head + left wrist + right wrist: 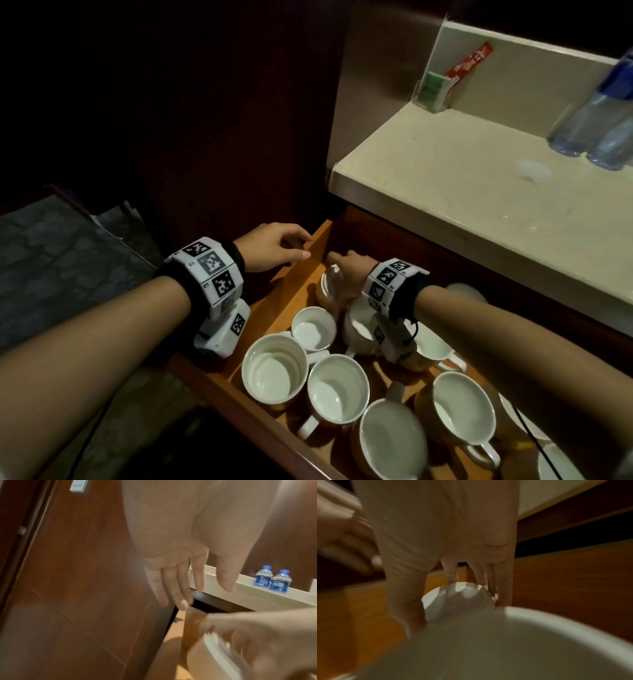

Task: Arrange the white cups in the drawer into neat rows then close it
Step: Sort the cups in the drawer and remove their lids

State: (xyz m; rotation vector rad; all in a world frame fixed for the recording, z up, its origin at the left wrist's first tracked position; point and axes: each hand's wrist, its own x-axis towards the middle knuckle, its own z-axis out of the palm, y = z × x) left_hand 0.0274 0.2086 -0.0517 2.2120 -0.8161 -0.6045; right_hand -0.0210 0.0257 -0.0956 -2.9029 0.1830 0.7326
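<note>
The wooden drawer (298, 287) stands pulled out, holding several white cups. My right hand (337, 265) reaches into its far left corner and grips the rim of a white cup (329, 286) from above; in the right wrist view the thumb and fingers (481, 577) curl round that cup (458, 601). My left hand (306, 246) hovers at the top of the drawer's left wall, fingers (181, 596) relaxed, one tip touching the wall's edge. The other cups stand upright and unevenly placed: a small one (313, 329), two larger ones (274, 368) (337, 387), and more to the right (464, 407).
A pale stone counter (479, 205) overhangs the back of the drawer, with water bottles (589, 120) and a sachet holder (433, 90) on it. A dark wood panel (77, 574) rises just left of the drawer. White dishes (555, 459) lie at the drawer's lower right.
</note>
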